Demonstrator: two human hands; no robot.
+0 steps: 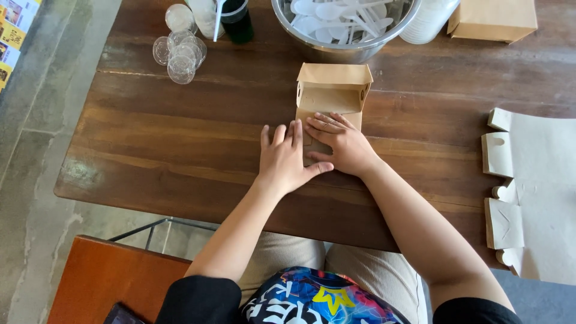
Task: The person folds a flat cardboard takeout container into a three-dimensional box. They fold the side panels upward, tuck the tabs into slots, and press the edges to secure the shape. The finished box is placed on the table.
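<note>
A brown cardboard box [332, 91], partly folded, lies on the wooden table [180, 150] in front of me, its far walls standing up and its near flap flat. My left hand [284, 161] lies flat, fingers spread, at the box's near left edge, thumb reaching under the flap. My right hand [340, 143] presses flat on the near flap, fingers pointing left and touching the left hand's fingertips.
A steel bowl [336, 48] of white plastic spoons stands behind the box. Clear plastic lids [180, 51] and a dark bottle [237, 21] sit far left. A closed brown box [493, 19] and stacked white cups [427, 24] are far right. Flat unfolded cardboard blanks [534, 192] lie at right.
</note>
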